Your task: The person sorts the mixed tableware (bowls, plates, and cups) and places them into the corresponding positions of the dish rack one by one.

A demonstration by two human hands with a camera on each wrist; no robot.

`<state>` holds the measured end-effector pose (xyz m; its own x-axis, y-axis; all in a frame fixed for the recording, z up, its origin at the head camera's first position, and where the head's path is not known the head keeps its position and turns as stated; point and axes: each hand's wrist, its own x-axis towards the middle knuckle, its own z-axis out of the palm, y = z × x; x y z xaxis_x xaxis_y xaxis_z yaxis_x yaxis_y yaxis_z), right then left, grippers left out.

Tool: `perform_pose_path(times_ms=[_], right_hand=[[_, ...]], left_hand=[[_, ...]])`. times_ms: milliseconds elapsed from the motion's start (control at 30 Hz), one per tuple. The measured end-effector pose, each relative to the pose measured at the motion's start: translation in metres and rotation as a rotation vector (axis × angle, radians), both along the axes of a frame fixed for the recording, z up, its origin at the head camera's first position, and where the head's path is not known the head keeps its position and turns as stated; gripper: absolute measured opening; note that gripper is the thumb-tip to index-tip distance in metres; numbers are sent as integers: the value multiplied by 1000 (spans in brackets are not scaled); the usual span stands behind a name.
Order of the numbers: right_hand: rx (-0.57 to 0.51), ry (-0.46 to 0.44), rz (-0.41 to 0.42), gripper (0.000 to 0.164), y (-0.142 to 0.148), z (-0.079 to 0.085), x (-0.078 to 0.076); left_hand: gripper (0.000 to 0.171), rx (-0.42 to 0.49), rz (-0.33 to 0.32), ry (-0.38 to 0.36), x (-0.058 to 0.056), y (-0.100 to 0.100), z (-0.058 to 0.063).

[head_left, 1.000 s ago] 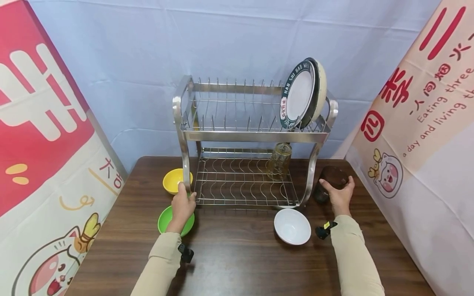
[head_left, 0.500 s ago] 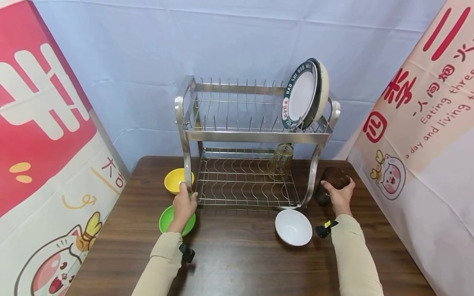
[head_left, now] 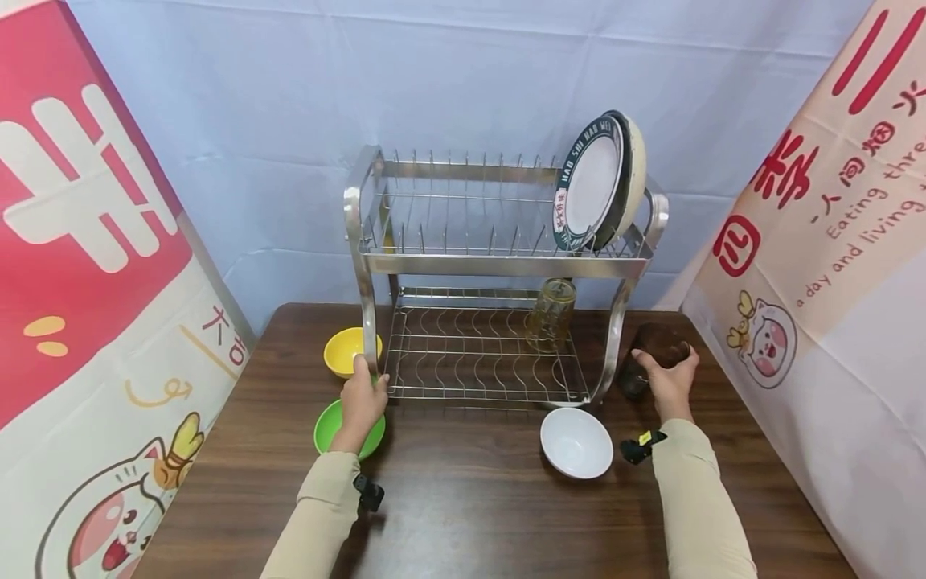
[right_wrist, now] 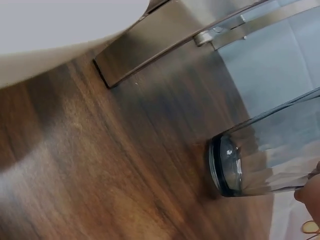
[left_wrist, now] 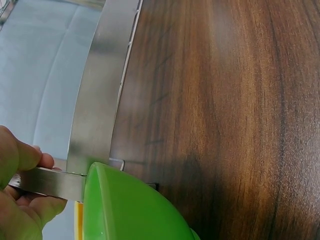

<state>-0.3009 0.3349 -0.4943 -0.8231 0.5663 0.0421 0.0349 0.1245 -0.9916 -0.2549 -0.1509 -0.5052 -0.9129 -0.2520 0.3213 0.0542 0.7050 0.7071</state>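
Observation:
My left hand (head_left: 359, 408) grips the left front leg of a two-tier metal dish rack (head_left: 506, 266). In the left wrist view, thumb and fingers wrap that metal leg (left_wrist: 52, 183) beside a green bowl (left_wrist: 137, 207). To the right of the rack, my right hand (head_left: 671, 388) holds a dark transparent glass (head_left: 635, 376) around its sides. The right wrist view has the thick base of this glass (right_wrist: 270, 157) close to the table; whether it touches is unclear. A white bowl (head_left: 576, 444) lies left of the right hand.
Plates (head_left: 593, 185) lean at the right end of the upper tier. An amber glass (head_left: 551, 318) stands upside down on the lower tier. A yellow bowl (head_left: 343, 351) sits left of the rack on the wooden table (head_left: 463, 523). Printed cloths (head_left: 854, 265) flank both sides.
The head view has shifted slightly, so everything appears a little further right. Both hands keep their holds on the rack leg and the glass.

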Motion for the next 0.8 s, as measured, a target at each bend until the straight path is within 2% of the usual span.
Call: perform_pose_path(times_ms=[167, 433, 800], right_hand=[[39, 27, 21, 93, 1, 12, 4], [87, 117, 34, 89, 4, 25, 7], [78, 98, 44, 88, 7, 26, 11]], left_hand=[[33, 11, 4, -1, 1, 2, 2], [32, 14, 8, -9, 1, 2, 1], [31, 6, -10, -6, 0, 1, 0]])
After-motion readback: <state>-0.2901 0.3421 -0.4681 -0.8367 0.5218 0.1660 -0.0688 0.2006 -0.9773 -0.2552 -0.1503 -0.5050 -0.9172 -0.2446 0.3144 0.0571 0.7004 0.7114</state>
